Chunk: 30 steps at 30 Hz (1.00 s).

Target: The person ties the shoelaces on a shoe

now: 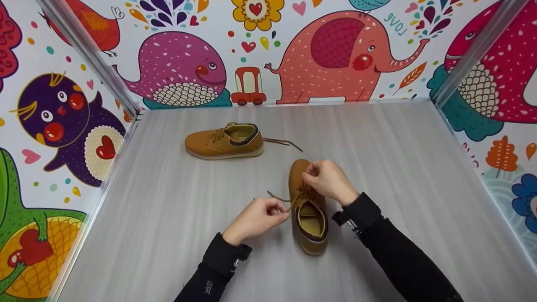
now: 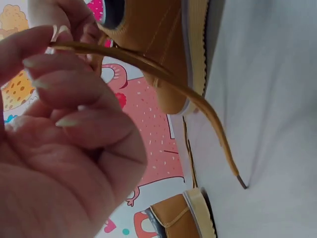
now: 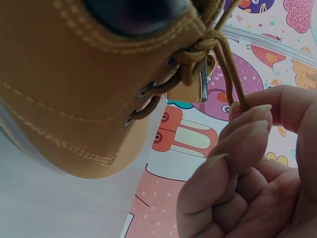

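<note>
A tan lace-up shoe (image 1: 297,174) stands on the floor with its toe pointing away from me. My left hand (image 1: 256,218), at its left side, pinches a brown shoelace (image 2: 198,101) between thumb and fingertips; the lace's tipped end hangs free. Over the front of the shoe, my right hand (image 1: 329,180) pinches a doubled strand of lace (image 3: 234,74) drawn out from a knot (image 3: 195,54) above the eyelets. A matching shoe (image 1: 205,144) lies sole-down farther back on the left, toe to the left, its laces trailing right.
Pale grey wood-look flooring (image 1: 168,209) spreads around both shoes. Panels printed with cartoon animals (image 1: 327,54) close off the back and both sides, joined by metal corner strips (image 1: 90,58).
</note>
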### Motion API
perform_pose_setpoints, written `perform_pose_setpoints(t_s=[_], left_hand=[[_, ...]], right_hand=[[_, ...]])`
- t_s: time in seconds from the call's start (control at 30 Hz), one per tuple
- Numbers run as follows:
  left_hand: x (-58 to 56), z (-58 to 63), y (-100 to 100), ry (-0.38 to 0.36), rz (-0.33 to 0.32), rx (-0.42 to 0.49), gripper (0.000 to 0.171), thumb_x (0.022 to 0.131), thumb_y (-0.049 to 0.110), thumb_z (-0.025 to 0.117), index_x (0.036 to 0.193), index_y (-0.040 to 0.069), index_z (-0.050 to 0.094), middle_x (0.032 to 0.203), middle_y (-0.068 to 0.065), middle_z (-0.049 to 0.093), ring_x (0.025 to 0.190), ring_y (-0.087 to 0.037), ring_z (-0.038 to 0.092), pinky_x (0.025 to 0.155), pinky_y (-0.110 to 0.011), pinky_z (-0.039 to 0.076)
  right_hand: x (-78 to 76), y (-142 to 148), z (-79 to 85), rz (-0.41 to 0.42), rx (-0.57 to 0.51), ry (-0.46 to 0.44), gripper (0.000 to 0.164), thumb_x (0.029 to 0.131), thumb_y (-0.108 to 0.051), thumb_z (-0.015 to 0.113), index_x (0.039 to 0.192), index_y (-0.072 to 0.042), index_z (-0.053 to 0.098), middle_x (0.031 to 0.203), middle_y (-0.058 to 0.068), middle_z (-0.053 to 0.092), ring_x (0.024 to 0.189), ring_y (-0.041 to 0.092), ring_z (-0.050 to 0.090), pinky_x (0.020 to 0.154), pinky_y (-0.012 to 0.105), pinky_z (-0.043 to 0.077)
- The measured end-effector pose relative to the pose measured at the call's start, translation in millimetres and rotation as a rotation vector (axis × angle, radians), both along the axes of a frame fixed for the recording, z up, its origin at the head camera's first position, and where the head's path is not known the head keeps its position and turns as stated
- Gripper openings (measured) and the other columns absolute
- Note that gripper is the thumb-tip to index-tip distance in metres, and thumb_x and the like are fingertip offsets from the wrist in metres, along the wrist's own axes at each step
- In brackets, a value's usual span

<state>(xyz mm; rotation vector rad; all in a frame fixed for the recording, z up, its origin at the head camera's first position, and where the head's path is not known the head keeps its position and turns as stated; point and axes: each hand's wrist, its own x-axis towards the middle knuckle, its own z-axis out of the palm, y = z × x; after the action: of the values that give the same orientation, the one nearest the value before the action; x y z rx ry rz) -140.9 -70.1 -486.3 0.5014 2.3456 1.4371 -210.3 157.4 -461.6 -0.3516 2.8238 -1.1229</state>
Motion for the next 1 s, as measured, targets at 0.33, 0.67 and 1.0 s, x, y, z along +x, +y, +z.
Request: perform_pose_setpoints(t_s=[0.33,0.67,1.0], left_hand=[[11.5,-1.6,-12.9,-0.066,-0.065,-0.004,0.009,0.092,0.021,0.072,0.088,0.013,0.07,0.072,0.006,0.062,0.065,-0.01,0.056,0.058,-0.023,0.041],[0.1,7.6,-11.1,-0.188,0.15,0.383,0.021,0.095,0.015,0.068,0.1,-0.005,0.068,0.083,-0.003,0.069,0.072,-0.013,0.057,0.063,-0.023,0.043],[-2.6,22.1,-1.0,-0.482,0.246,0.898,0.014,0.098,0.008,0.061,0.11,0.0,0.057,0.095,-0.008,0.073,0.077,-0.014,0.062,0.068,-0.022,0.047]], right_hand=[[2.5,1.0,5.7,0.012,-0.018,0.022,0.013,0.091,-0.019,0.068,0.081,-0.011,0.069,0.069,-0.001,0.059,0.059,0.015,0.05,0.059,0.032,0.041],[3.0,2.5,6.7,0.046,-0.019,0.038,0.014,0.092,-0.018,0.067,0.081,-0.01,0.069,0.069,-0.002,0.06,0.06,0.015,0.051,0.06,0.032,0.042],[2.7,3.4,8.3,0.064,-0.03,0.063,0.014,0.091,-0.017,0.068,0.079,-0.009,0.069,0.066,-0.003,0.058,0.057,0.014,0.049,0.058,0.032,0.041]])
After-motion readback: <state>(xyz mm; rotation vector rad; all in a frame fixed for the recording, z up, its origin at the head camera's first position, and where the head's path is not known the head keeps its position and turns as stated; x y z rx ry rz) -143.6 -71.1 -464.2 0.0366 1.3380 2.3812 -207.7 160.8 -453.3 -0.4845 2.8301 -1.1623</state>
